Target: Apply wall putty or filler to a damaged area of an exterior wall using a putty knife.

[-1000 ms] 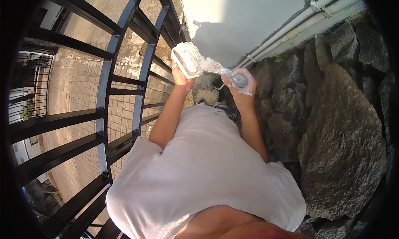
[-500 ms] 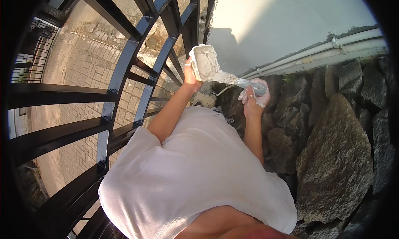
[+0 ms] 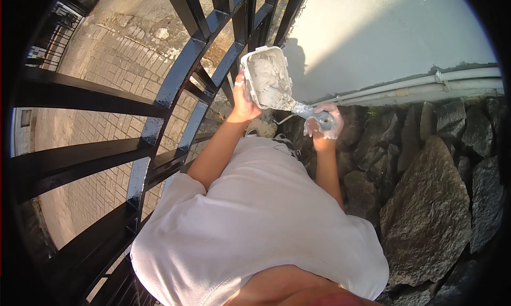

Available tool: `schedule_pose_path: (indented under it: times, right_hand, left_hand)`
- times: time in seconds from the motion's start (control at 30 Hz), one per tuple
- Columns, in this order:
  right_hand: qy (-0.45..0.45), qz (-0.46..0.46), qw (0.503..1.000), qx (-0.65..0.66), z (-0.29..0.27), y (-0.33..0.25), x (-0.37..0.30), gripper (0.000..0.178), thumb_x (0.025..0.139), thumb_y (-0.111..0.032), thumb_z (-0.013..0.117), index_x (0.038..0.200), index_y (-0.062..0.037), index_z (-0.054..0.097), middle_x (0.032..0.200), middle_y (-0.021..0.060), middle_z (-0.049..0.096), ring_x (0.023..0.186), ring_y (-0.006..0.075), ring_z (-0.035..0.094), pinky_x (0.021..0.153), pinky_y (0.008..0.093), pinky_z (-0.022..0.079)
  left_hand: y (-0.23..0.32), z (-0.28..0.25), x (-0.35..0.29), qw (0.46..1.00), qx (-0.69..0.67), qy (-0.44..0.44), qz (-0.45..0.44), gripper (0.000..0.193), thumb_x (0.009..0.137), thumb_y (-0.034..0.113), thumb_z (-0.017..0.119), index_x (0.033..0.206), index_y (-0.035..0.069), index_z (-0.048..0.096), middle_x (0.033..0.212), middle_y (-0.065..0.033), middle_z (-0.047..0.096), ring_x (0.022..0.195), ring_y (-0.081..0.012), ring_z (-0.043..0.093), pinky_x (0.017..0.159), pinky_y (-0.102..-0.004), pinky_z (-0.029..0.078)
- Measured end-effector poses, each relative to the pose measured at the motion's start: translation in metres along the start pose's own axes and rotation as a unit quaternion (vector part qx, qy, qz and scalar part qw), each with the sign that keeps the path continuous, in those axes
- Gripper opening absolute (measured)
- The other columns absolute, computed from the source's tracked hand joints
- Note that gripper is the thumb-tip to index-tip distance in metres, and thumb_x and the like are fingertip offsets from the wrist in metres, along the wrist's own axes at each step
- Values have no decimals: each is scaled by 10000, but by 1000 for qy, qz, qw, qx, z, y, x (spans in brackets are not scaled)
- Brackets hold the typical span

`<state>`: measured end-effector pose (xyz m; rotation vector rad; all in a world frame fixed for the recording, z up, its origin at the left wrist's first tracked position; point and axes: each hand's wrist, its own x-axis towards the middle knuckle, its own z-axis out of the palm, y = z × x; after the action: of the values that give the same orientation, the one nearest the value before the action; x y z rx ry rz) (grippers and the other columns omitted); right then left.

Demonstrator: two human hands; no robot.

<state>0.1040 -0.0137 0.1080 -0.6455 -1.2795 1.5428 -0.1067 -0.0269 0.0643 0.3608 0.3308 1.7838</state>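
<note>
In the head view, taken as a clock face, the left hand [image 3: 245, 101] is just short of 12 o'clock, curled around the 8 o'clock side of a white tub [image 3: 248, 74]. The tub sits at 12 o'clock, held up and tilted so its open top shows, with pale paste [image 3: 266, 74] inside.

Between 2 and 3 o'clock, the right hand [image 3: 334, 120] is closed around the grey handle of a scraper [image 3: 304, 110], its fingers smeared white. The scraper's paste-covered blade points toward 10 o'clock and reaches the tub at its 5 o'clock corner.

A black metal fence [image 3: 175, 72] runs from 8 to 12 o'clock, with brick paving [image 3: 120, 74] beyond. A pale wall [image 3: 383, 34] fills 1 o'clock, white pipes [image 3: 426, 84] run along its foot toward 2, dark stones [image 3: 426, 221] lie from 3 to 4, and the white shirt [image 3: 261, 215] covers 6.
</note>
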Motion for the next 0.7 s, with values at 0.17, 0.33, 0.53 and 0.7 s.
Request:
schedule_pose_path:
  times: [0.17, 0.33, 0.53, 0.7]
  right_hand:
    - [-39, 43, 997, -52, 4, -5, 1, 295, 783, 80, 739, 1040, 42, 598, 877, 97, 637, 646, 122, 617, 535, 261, 521]
    - [14, 21, 996, -89, 11, -17, -11, 303, 797, 54, 759, 1073, 76, 636, 934, 125, 673, 700, 126, 638, 577, 257, 536]
    - [38, -78, 969, -230, 20, -34, -12, 215, 796, 9, 779, 975, 65, 672, 857, 110, 691, 661, 114, 630, 577, 231, 505]
    - [11, -9, 950, -312, 36, -42, -5, 137, 839, -8, 726, 955, 47, 679, 723, 70, 679, 542, 83, 594, 517, 226, 486]
  left_hand:
    - [17, 12, 2, 997, -2, 63, 42, 673, 979, 554, 377, 1442, 66, 398, 1386, -153, 522, 1247, -319, 541, 1047, -504, 442]
    - [15, 17, 2, 997, 12, 55, 60, 700, 956, 568, 392, 1443, 65, 399, 1398, -159, 511, 1257, -322, 534, 1058, -511, 432]
    - [14, 5, 1, 998, -11, 28, 60, 721, 957, 595, 418, 1450, 70, 383, 1402, -147, 498, 1257, -314, 527, 1047, -499, 441]
    - [15, -3, -4, 998, -8, 8, 62, 720, 964, 595, 409, 1450, 64, 377, 1394, -156, 499, 1252, -306, 530, 1045, -488, 447]
